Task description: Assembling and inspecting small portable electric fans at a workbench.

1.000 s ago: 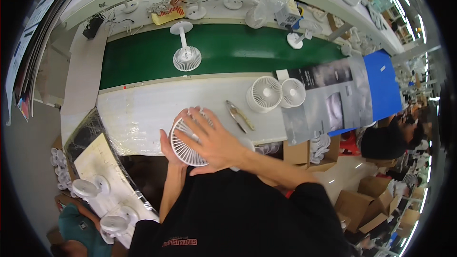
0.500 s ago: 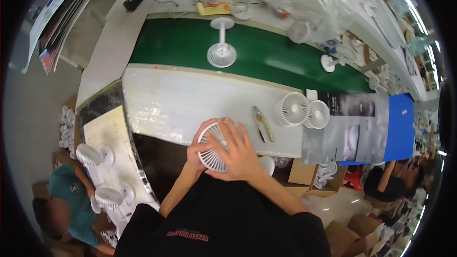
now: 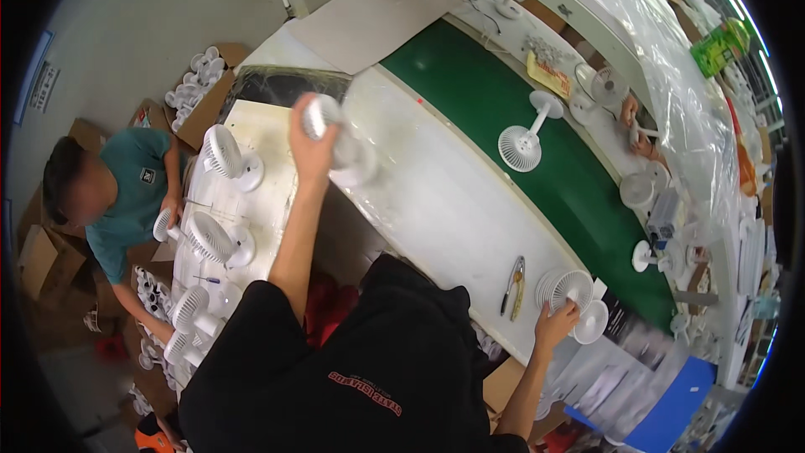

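My left hand is closed round a white desk fan and holds it up at the left end of the white worktop. The fan is smeared by motion, and its lower part hangs beside my fingers. On the right, the fingers of my right hand grip the near edge of a round white fan grille, which seems to sit on a stack. A smaller round white fan part stands against that stack. Pliers with a yellowish handle lie on the worktop left of the grilles.
On the side table, several white fans stand in a row. A co-worker in a teal shirt handles fans there. Another fan lies on the green belt. Another person's hands work beyond it.
My hands, both on one round grille before, have parted. The left has swung out left with a fan, and the right has reached the grille stack. The view has turned left.
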A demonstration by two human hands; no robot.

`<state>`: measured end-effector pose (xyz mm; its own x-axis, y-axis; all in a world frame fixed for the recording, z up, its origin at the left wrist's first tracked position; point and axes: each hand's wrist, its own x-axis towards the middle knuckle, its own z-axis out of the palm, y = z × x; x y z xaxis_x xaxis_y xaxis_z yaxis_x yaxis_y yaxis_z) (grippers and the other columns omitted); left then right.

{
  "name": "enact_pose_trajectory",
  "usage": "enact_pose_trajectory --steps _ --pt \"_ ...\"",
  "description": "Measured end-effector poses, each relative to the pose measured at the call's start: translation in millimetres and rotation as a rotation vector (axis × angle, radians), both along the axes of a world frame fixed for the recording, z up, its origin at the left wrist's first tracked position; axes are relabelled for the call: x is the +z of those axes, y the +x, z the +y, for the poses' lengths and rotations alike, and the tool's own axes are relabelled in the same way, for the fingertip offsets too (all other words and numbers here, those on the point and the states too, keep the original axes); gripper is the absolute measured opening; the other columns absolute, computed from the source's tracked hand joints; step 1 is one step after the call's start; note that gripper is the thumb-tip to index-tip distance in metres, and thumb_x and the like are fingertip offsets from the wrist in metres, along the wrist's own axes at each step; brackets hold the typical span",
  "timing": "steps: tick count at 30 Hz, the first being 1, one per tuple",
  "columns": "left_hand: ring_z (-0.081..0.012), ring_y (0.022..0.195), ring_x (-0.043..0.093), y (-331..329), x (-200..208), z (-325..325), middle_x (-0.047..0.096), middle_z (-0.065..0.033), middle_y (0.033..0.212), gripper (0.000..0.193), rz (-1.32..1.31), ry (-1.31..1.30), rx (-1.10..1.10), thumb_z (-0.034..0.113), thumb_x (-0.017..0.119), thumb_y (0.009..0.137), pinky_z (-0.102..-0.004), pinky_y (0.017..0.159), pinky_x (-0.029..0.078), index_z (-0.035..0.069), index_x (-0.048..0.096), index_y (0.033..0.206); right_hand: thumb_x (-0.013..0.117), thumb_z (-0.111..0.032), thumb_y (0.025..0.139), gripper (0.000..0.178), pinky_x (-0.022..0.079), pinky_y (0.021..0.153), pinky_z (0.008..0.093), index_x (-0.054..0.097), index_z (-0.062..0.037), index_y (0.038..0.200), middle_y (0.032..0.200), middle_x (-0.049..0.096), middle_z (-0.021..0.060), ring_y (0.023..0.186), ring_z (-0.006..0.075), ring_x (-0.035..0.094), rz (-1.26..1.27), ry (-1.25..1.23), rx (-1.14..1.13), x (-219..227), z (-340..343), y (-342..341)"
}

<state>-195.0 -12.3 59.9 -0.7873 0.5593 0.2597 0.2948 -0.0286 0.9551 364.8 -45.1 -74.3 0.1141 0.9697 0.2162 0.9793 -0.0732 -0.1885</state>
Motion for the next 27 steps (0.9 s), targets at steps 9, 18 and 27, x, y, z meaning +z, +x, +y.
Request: enact_pose_trajectory --steps 9,18,27 --pt "-0.0355 0.124 0.048 -185.0 -70.8 7.3 0.050 -0.0210 0.132 0.059 0.515 -0.118 0.407 0.012 0.068 0.077 -0.0390 0.107 0.035 0.000 0.047 0.130 0.068 -0.006 0.077 0.032 0.041 0.094 0.0417 0.053 0.0009 0.105 0.114 0.049 0.0194 0.105 0.0356 0.048 0.110 -0.063 0.103 6.0 12.3 17.9" --pt "-0.0380 0.119 0.050 -210.6 -101.6 29.6 0.053 -0.0218 0.129 0.052 0.750 -0.436 0.143 0.021 0.068 0.084 -0.0423 0.105 0.036 0.002 0.050 0.130 0.058 -0.015 0.095 0.020 0.048 0.074 0.0283 0.053 -0.0008 0.108 0.095 0.059 0.0107 0.080 0.0167 0.056 0.689 0.334 -0.198 48.8 63.9 -64.2" --pt "-0.0324 0.113 0.053 1.7 -102.7 139.1 0.060 -0.0136 0.120 0.041 0.684 -0.179 -0.290 0.012 0.066 0.078 -0.0401 0.102 0.038 0.004 0.058 0.117 0.067 -0.010 0.082 0.058 0.050 0.079 0.0306 0.041 -0.0008 0.134 0.107 0.059 0.0133 0.090 0.0228 0.059 0.936 -0.543 -0.273 -112.3 59.6 -147.2"
